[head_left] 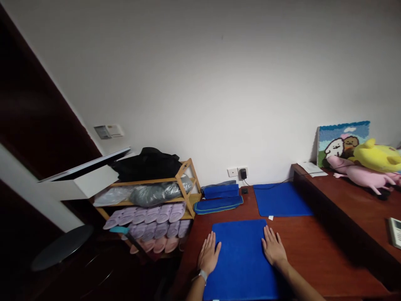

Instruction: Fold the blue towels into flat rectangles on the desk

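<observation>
A blue mat [240, 255] lies flat on the dark wooden platform [313, 251] right in front of me. My left hand [209, 253] rests flat on the mat's left edge with fingers stretched out, a band on its wrist. At the mat's right edge my right hand [273, 246] also lies flat, fingers spread. Neither hand holds anything.
A second blue mat [282, 200] lies farther back, and folded blue cushions [218, 198] sit by the wall socket [238, 172]. A wooden shoe rack [156, 205] with several slippers stands left. Plush toys [369, 167] and a picture rest on the raised ledge right.
</observation>
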